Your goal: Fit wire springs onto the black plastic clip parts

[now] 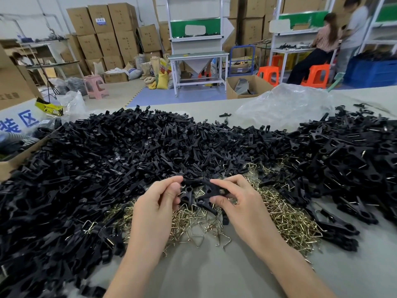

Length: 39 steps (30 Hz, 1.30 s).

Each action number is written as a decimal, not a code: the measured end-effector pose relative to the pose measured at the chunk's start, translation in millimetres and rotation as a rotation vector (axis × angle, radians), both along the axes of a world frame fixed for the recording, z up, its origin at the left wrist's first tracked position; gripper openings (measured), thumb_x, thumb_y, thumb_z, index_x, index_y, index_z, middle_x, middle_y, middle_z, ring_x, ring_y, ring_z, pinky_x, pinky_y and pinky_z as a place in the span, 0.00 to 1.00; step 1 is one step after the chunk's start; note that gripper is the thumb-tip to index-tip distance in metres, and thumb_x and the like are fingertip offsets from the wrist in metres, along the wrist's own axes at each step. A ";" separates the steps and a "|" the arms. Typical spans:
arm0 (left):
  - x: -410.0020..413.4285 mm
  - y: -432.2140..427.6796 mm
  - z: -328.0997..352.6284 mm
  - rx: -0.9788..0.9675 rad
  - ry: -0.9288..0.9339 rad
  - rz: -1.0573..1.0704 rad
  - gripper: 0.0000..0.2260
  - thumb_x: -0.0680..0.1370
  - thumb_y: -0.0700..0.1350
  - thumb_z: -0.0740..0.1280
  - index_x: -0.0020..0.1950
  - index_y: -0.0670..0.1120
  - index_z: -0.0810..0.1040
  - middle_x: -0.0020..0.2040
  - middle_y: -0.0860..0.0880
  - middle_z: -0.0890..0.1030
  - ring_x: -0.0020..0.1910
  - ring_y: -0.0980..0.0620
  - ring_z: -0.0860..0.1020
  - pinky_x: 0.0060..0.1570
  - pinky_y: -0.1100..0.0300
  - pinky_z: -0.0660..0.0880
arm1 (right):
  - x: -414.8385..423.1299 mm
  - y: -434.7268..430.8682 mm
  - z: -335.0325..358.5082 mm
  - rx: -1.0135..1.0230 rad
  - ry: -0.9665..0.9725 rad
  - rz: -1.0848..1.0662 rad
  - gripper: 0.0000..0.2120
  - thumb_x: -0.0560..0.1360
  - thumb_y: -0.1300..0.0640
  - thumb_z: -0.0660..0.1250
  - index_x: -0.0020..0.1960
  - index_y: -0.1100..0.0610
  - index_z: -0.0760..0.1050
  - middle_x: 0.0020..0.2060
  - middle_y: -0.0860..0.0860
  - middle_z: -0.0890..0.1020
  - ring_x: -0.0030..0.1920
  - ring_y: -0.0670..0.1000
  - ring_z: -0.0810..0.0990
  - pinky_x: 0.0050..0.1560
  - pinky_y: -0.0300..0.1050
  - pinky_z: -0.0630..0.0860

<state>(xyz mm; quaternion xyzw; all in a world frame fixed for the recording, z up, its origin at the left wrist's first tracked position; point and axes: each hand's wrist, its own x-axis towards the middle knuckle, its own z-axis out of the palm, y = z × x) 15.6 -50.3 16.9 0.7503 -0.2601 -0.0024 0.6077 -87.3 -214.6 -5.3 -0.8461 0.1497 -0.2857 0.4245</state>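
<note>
Head view, item by item.

Table [204,274]: bare grey surface is lying open on the near side, between and beneath my forearms. Heaps are crowding the left, far and right.

Left hand [154,203]: hovering over the near middle, fingers curled, thumb and forefinger pinching one small black clip part [187,193].

Right hand [242,203]: facing it, just beside, fingers curled and pinching a second clip part [209,190]. The two parts are meeting between my fingertips. Whether a spring is sitting on either, I cannot tell.

Wire springs [285,220]: brassy, bent, angular, lying tangled under both hands.

Loose black parts [107,151]: matte plastic, filling the left and far.

Clips with wire showing [354,160]: heaping at the right.

Clear plastic bag [285,104]: crumpled, sitting far right.
</note>
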 end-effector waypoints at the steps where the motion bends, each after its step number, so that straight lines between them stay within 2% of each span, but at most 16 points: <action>1: 0.2 -0.3 1.0 -0.051 0.086 -0.035 0.11 0.81 0.43 0.66 0.51 0.58 0.85 0.41 0.54 0.85 0.37 0.59 0.81 0.39 0.71 0.75 | -0.3 0.6 0.7 0.003 -0.003 0.007 0.18 0.77 0.52 0.72 0.66 0.44 0.79 0.53 0.37 0.74 0.55 0.40 0.78 0.56 0.36 0.74; 4: -1.2 -3.8 1.8 -0.136 0.343 -0.173 0.11 0.81 0.39 0.67 0.49 0.51 0.88 0.42 0.48 0.86 0.40 0.53 0.83 0.44 0.66 0.79 | -1.8 1.4 3.2 -0.015 -0.018 0.014 0.17 0.77 0.53 0.73 0.65 0.44 0.80 0.53 0.37 0.74 0.55 0.39 0.78 0.56 0.32 0.72; 6: -4.0 -6.0 1.2 -0.133 0.410 -0.228 0.09 0.79 0.41 0.69 0.49 0.53 0.88 0.42 0.47 0.86 0.40 0.53 0.83 0.43 0.64 0.80 | -2.6 2.8 5.9 -0.018 -0.035 0.027 0.17 0.76 0.54 0.73 0.64 0.44 0.80 0.53 0.36 0.75 0.56 0.39 0.77 0.55 0.28 0.70; 9: -6.2 -7.7 0.1 -0.099 0.403 -0.222 0.05 0.74 0.51 0.72 0.48 0.56 0.87 0.43 0.48 0.87 0.40 0.56 0.83 0.40 0.67 0.78 | -2.9 5.0 8.4 -0.023 -0.054 0.072 0.17 0.75 0.57 0.75 0.63 0.45 0.82 0.53 0.37 0.76 0.57 0.40 0.77 0.57 0.29 0.70; 12: -6.6 -8.4 0.1 -0.081 0.395 -0.220 0.11 0.68 0.58 0.72 0.46 0.55 0.86 0.42 0.49 0.87 0.39 0.58 0.83 0.37 0.69 0.76 | -3.9 5.5 8.8 -0.042 -0.057 0.101 0.17 0.75 0.57 0.75 0.62 0.45 0.82 0.53 0.37 0.77 0.59 0.42 0.76 0.59 0.32 0.70; 18: -5.9 -7.8 -1.1 -0.076 0.401 -0.257 0.10 0.70 0.57 0.73 0.44 0.52 0.86 0.39 0.49 0.86 0.38 0.60 0.82 0.36 0.69 0.75 | -4.2 4.9 6.4 -0.125 -0.057 0.095 0.18 0.74 0.56 0.75 0.63 0.45 0.82 0.53 0.37 0.78 0.61 0.42 0.74 0.61 0.31 0.68; 20: -4.5 -7.0 -2.1 -0.047 0.421 -0.274 0.08 0.73 0.55 0.75 0.45 0.51 0.87 0.40 0.48 0.86 0.38 0.58 0.81 0.39 0.65 0.75 | -4.0 3.9 5.6 -0.128 -0.063 0.095 0.18 0.74 0.56 0.75 0.62 0.44 0.82 0.53 0.37 0.78 0.61 0.42 0.74 0.61 0.31 0.67; 24: -1.5 -4.6 -1.2 -0.041 0.480 -0.307 0.11 0.70 0.56 0.73 0.43 0.50 0.86 0.41 0.44 0.85 0.41 0.52 0.79 0.45 0.58 0.75 | -3.9 5.5 5.7 -0.140 -0.072 0.097 0.17 0.74 0.54 0.75 0.62 0.43 0.82 0.54 0.37 0.79 0.60 0.43 0.75 0.61 0.33 0.69; 30: -5.3 -2.2 4.4 -0.053 0.475 -0.368 0.10 0.72 0.55 0.73 0.39 0.49 0.85 0.42 0.45 0.85 0.42 0.53 0.81 0.41 0.61 0.78 | -4.3 8.4 9.0 -0.131 -0.135 0.101 0.16 0.74 0.54 0.75 0.61 0.45 0.82 0.54 0.36 0.79 0.60 0.46 0.78 0.61 0.43 0.74; 33: -7.7 -1.5 8.0 -0.054 0.501 -0.418 0.12 0.73 0.55 0.76 0.39 0.48 0.85 0.41 0.45 0.84 0.42 0.54 0.81 0.41 0.59 0.78 | -5.2 9.0 11.4 -0.156 -0.152 0.091 0.15 0.74 0.48 0.72 0.60 0.44 0.83 0.54 0.37 0.80 0.59 0.46 0.77 0.61 0.38 0.73; 34: -9.5 -2.1 9.5 -0.069 0.525 -0.436 0.12 0.71 0.55 0.75 0.40 0.47 0.85 0.41 0.46 0.84 0.42 0.54 0.81 0.40 0.59 0.78 | -5.4 9.8 12.1 -0.163 -0.154 0.087 0.15 0.74 0.47 0.71 0.60 0.44 0.82 0.54 0.36 0.80 0.58 0.45 0.77 0.61 0.36 0.72; 36: -12.5 -4.1 11.2 -0.141 0.623 -0.470 0.19 0.68 0.54 0.75 0.47 0.40 0.82 0.40 0.45 0.83 0.40 0.53 0.82 0.37 0.60 0.79 | -5.3 11.3 13.1 -0.134 -0.151 0.091 0.14 0.74 0.48 0.73 0.59 0.42 0.82 0.55 0.35 0.80 0.59 0.44 0.76 0.60 0.33 0.70; 39: -17.9 -5.9 16.2 -0.208 0.778 -0.565 0.25 0.72 0.52 0.78 0.58 0.36 0.75 0.42 0.43 0.82 0.40 0.49 0.82 0.33 0.58 0.79 | -6.0 14.8 15.3 -0.042 -0.165 0.136 0.15 0.73 0.52 0.75 0.55 0.35 0.81 0.55 0.34 0.80 0.62 0.45 0.75 0.62 0.31 0.68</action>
